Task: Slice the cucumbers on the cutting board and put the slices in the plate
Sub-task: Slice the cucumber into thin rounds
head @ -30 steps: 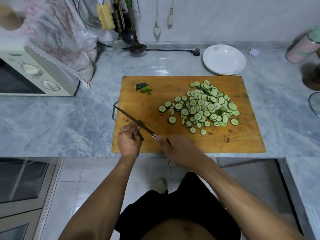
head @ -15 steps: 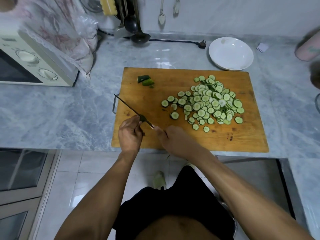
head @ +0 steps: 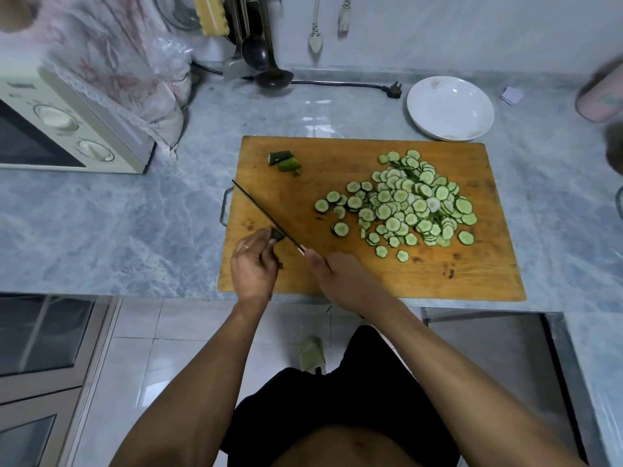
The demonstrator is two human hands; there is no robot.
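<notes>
Your left hand pinches a short cucumber stub w/ curled fingertips, near the front-left part of the cutting board. Your right hand is wrapped round the knife handle; the blade runs diagonally up-left toward the board's left edge, lying right against the stub. Pile of cucumber slices sits on the right half of the board, a few strays near its front and left fringe. Two dark-green end pieces lie near the board's back-left corner, well apart from the pile. White plate is on the bench just behind the board's back-right edge, no slices in it yet. Microwave w/ a lace cover at far left. Ladles hang at the back wall; a black cord w/ plug lies just left of the plate.
</notes>
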